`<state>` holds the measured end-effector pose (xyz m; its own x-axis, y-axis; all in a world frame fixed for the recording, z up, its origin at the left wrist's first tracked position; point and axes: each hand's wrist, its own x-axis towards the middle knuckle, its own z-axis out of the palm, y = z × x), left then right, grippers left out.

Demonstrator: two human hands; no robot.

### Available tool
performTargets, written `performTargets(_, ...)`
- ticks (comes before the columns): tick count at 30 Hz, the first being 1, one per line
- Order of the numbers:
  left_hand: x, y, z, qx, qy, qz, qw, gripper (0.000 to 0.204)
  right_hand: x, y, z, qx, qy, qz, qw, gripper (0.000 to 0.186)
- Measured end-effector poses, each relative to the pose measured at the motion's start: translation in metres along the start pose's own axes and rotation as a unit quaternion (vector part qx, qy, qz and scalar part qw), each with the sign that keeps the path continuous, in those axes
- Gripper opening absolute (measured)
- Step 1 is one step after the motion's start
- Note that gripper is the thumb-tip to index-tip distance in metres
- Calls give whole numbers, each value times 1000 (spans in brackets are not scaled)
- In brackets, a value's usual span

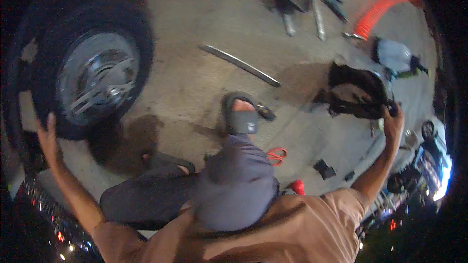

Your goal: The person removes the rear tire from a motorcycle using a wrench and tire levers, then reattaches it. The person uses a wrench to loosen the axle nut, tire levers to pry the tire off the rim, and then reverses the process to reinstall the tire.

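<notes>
My left hand point(48, 139) reaches up at the lower left edge of a car tire point(46, 73) with a silver wheel point(97, 78), its fingers apart; I cannot tell whether they touch the rubber. My right hand point(393, 119) grips the end of a black, irregular, loop-shaped part point(358, 83) out to my right, above the concrete. A long flat metal bar point(239, 63) lies between the tire and that part. My sandalled foot point(242, 119) is beside a small dark object point(265, 112), too blurred to name.
At the back stand a metal jack-like tool point(319, 24) and a coiled red hose point(375, 12). A translucent jug-like container point(395, 56) lies at the right. Orange cord point(276, 156), a red object point(297, 186) and dark pieces point(324, 169) lie near me. A vehicle point(434, 136) is farther right.
</notes>
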<state>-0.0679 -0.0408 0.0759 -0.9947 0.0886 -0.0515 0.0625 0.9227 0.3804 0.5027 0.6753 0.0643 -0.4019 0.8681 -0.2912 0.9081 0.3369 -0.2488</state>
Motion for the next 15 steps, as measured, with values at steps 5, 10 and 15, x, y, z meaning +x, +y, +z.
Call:
performTargets(5,5,24,7,-81,18,-25,996,78,13,-29,45,45,20,6,999,41)
performTargets(10,10,37,15,-55,53,-10,997,75,-7,-93,106,10,-21,-204,979,33)
performTargets(15,15,27,13,-36,76,20,996,74,-43,-159,165,-16,-122,-255,959,32)
